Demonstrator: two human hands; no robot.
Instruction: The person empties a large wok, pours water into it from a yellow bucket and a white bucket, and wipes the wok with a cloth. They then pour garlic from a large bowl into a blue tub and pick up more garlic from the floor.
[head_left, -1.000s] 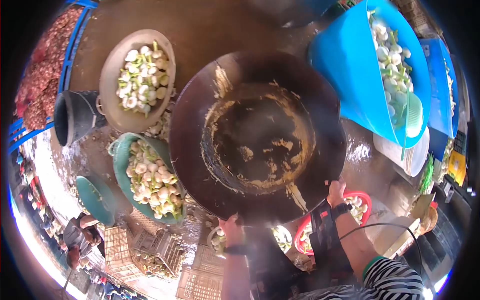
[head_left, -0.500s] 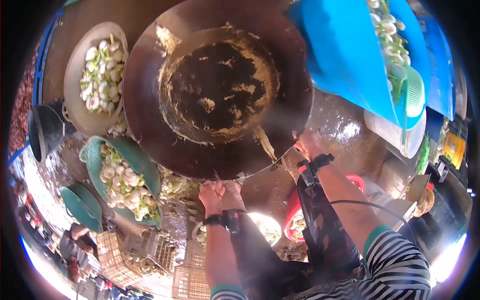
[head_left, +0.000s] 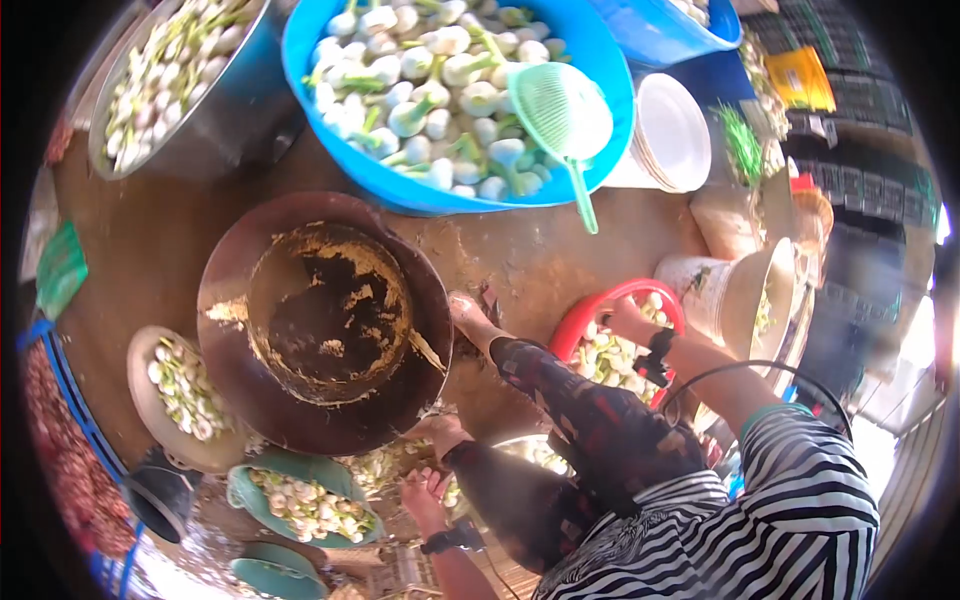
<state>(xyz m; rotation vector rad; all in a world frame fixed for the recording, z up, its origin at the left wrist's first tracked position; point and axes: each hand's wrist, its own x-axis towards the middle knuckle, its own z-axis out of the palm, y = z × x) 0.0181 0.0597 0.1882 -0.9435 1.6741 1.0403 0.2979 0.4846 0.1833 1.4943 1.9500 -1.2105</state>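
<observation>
To the right of the dark pan (head_left: 235, 370), the right hand (head_left: 628, 318) is over the red tub (head_left: 568, 335) of white bulbs (head_left: 605, 360); whether its fingers grip anything cannot be told. Below the pan, the left hand (head_left: 422, 495) curls loosely, apparently empty. With just 1 hand at the tub, a light touch would likely avoid tipping it.

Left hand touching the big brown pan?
Apart. The head view shows a plain gap between the left hand and the big brown pan, at its lower rim.
</observation>
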